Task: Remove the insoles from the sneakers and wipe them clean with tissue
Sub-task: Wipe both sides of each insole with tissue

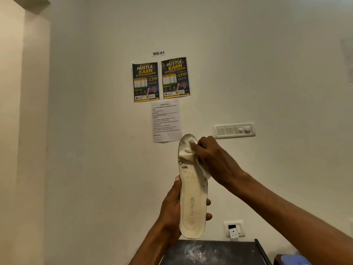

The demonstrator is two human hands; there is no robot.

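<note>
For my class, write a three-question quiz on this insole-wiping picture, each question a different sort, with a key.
1. True or false: the left hand grips the insole by its lower half.
2. The right hand presses the tissue on the insole's: A) upper end B) lower end C) printed word.
3. Fill in: the word printed on the insole is ____.
Key: 1 true; 2 A; 3 FASHION.

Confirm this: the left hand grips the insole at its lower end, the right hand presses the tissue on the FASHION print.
Wrong on the spot. The right hand presses the tissue on the soiled upper end of the insole, well above the FASHION print, which lies uncovered. The left hand does grip the lower end. The head view shows it.
</note>
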